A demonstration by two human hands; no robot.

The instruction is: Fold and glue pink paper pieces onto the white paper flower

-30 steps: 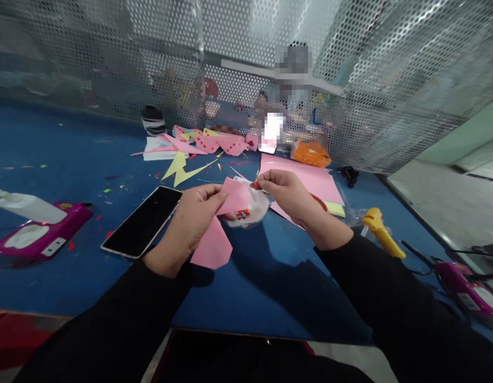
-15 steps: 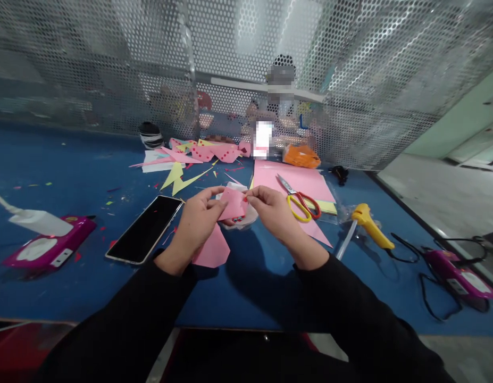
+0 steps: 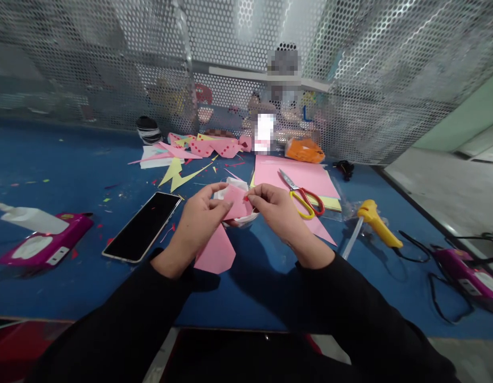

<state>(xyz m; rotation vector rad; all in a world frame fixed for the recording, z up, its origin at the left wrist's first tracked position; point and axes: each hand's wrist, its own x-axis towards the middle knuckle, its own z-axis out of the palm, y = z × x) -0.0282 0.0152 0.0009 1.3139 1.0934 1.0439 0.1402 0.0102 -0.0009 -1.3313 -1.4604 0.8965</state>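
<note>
My left hand pinches a pink paper piece between thumb and fingers, with another part of pink paper showing below the hand. Whether the two parts are joined is hidden. My right hand has its thumb and forefinger pressed together on a small red piece at the right edge of the upper pink paper. Behind and beneath the paper is a small white container, its contents mostly hidden.
Scissors rest on pink sheets at right. A phone lies left, yellow scraps behind it. A yellow glue gun and purple power strip are far right; another strip sits left. A perforated screen stands behind.
The view has shifted slightly. The pink paper still sits in my left hand, and my right fingertips remain at its right edge. Less of the container's contents shows below the paper.
</note>
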